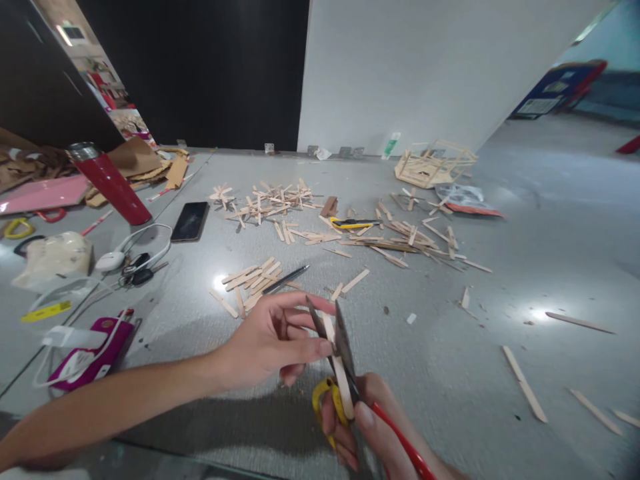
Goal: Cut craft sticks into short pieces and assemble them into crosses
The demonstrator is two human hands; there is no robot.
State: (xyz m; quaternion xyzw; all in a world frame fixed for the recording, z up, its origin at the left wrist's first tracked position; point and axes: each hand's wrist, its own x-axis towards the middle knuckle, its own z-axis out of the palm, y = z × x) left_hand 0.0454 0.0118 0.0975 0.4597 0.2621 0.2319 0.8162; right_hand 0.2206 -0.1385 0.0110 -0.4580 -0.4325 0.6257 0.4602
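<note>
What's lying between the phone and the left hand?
In the head view, a small pile of sticks lies between the phone and the left hand; a pen lies beside the pile.

Lighting: moderate, cool in tone. Glare: white reflected spots on the bench [440, 373], left of centre and at right; sheen along the flask [113, 183], upper left. Shadow: soft-edged dark band below the left forearm [165, 393], lower centre. Black panel [200, 73]: very dark, little detail. Distortion: wide-angle, uprights leaning outward at both sides. Focus: sticks [255, 277] legible, slightly soft; upper-right background hazy.
</note>
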